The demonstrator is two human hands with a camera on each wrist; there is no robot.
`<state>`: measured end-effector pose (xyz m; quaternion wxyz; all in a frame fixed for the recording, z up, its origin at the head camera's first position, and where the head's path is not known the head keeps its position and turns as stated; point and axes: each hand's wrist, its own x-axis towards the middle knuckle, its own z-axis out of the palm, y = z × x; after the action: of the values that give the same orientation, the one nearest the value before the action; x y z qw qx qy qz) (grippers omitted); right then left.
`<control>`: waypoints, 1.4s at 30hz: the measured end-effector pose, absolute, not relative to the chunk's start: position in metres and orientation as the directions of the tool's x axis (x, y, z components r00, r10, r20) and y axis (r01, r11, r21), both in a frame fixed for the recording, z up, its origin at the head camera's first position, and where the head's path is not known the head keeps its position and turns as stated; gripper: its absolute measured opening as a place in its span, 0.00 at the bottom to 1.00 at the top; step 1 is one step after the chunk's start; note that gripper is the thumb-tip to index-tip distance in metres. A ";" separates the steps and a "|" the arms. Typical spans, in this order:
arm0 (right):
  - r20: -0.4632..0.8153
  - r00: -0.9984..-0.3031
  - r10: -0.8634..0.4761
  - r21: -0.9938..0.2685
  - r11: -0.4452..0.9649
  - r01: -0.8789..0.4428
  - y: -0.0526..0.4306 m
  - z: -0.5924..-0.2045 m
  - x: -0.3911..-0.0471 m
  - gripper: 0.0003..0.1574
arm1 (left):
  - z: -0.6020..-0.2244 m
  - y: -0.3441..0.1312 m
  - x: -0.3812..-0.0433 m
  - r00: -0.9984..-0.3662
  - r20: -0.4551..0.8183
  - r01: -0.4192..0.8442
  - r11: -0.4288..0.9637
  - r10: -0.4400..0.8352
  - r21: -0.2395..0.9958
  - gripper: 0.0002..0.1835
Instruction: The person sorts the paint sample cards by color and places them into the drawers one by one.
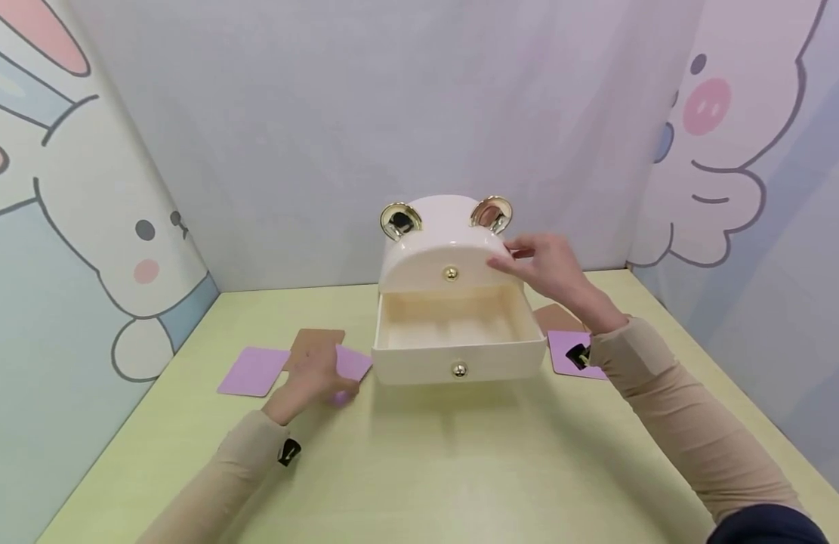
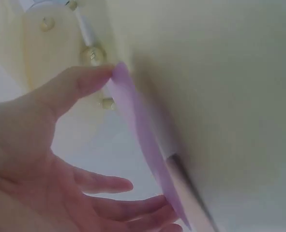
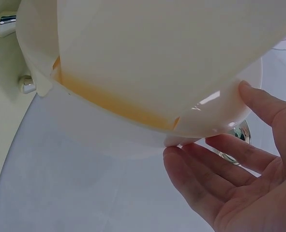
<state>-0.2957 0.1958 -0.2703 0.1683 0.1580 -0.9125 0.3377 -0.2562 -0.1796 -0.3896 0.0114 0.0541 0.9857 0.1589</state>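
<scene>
A white drawer box point(image 1: 453, 261) with round gold ears and ball knobs stands mid-table, its lower drawer point(image 1: 419, 364) pulled out and bare inside. My right hand point(image 1: 551, 268) grips the box's upper right side. In the right wrist view, the thumb point(image 3: 266, 101) lies on the front face while the other fingers reach behind the edge. Left of the box, my left hand point(image 1: 310, 378) holds a thin purple square card point(image 1: 351, 364) by opposite edges, thumb against fingers. The left wrist view shows this card point(image 2: 143, 130) tilted up off the table.
Another purple card point(image 1: 254, 372) and a brown card point(image 1: 317, 340) lie on the table at left. Right of the box lie a brown card point(image 1: 558, 317) and a purple card point(image 1: 565, 347), partly behind the right wrist. Walls with cartoon animals enclose the pale table point(image 1: 446, 468).
</scene>
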 end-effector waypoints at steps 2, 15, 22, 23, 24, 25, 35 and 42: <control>0.408 -0.895 -0.182 -0.557 0.727 -0.402 0.196 -0.271 -0.296 0.25 | -0.380 -0.182 -0.259 -0.994 -0.002 0.101 0.943 0.107 0.318 0.32; 0.408 -0.894 -0.185 -0.549 0.733 -0.402 0.196 -0.269 -0.296 0.23 | -0.295 -0.207 -0.252 -0.943 -0.017 0.274 0.804 0.332 0.528 0.44; 0.389 -0.899 -0.199 -0.548 0.735 -0.400 0.196 -0.268 -0.296 0.26 | -0.271 -0.206 -0.241 -0.919 0.020 0.347 0.785 0.393 0.514 0.42; 0.387 -0.900 -0.202 -0.546 0.736 -0.400 0.197 -0.268 -0.296 0.26 | -0.269 -0.205 -0.240 -0.914 0.027 0.361 0.783 0.405 0.506 0.42; 0.385 -0.901 -0.201 -0.547 0.736 -0.398 0.197 -0.268 -0.296 0.26 | -0.267 -0.204 -0.239 -0.908 0.035 0.377 0.781 0.417 0.498 0.42; 0.386 -0.901 -0.198 -0.547 0.737 -0.397 0.197 -0.268 -0.296 0.26 | -0.265 -0.202 -0.239 -0.901 0.042 0.395 0.776 0.432 0.491 0.42; 0.411 -0.891 -0.191 -0.541 0.736 -0.407 0.198 -0.268 -0.296 0.24 | -0.253 -0.182 -0.235 -0.806 0.124 0.562 0.681 0.579 0.469 0.35; 0.398 -0.894 -0.205 -0.539 0.737 -0.409 0.197 -0.266 -0.295 0.27 | -0.249 -0.167 -0.237 -0.769 0.133 0.608 0.652 0.625 0.453 0.35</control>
<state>-0.2954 0.1972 -0.2661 0.1583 0.1673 -0.9183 0.3221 -0.2374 -0.1671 -0.2490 0.0172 0.3392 0.9087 0.2427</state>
